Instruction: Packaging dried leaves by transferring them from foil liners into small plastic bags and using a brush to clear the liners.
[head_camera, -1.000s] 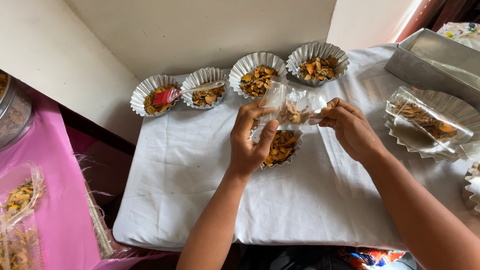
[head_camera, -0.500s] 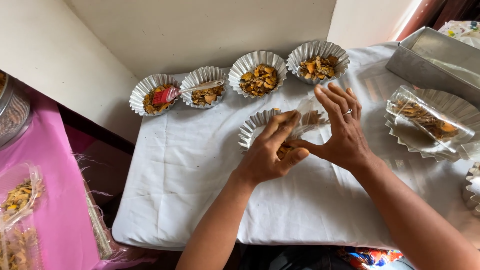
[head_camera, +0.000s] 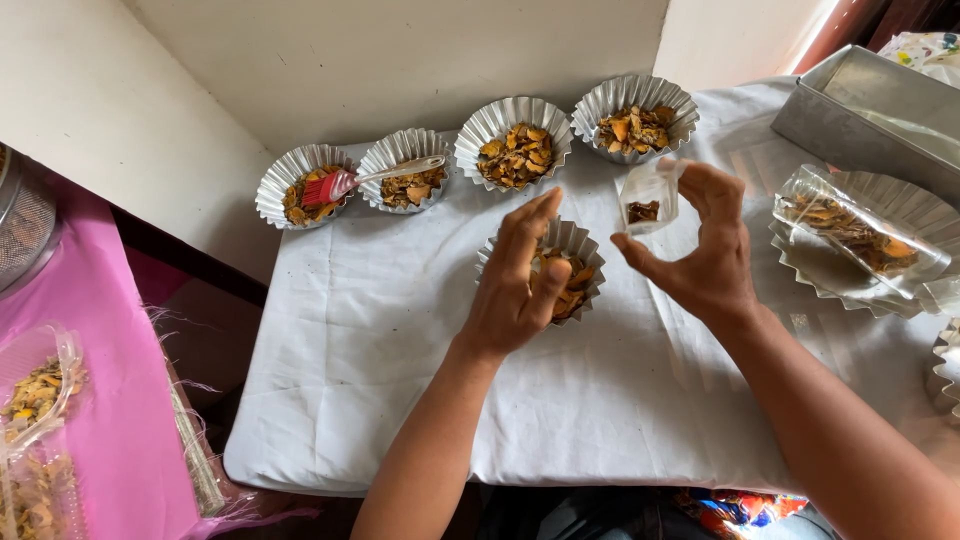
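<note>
My right hand (head_camera: 700, 250) pinches a small clear plastic bag (head_camera: 648, 196) with a few brown-orange crisp pieces in its bottom, held upright above the white cloth. My left hand (head_camera: 515, 285) reaches into a fluted foil cup (head_camera: 590, 250) of orange-yellow crisp pieces just below the bag, fingers curled over the pieces. I cannot tell whether those fingers grip any. Both forearms come in from the lower edge.
Several more fluted foil cups of crisps line the far edge of the white-covered table (head_camera: 380, 350); a red silicone brush (head_camera: 345, 182) lies across two. Stacked foil cups with a filled bag (head_camera: 860, 235) and a metal tin (head_camera: 860, 110) stand right. Pink cloth with filled bags (head_camera: 40, 400) lies left.
The hands, first together at the bag above the cup, have parted. My right hand has lifted the bag up and right; my left hand has dropped into the cup.
</note>
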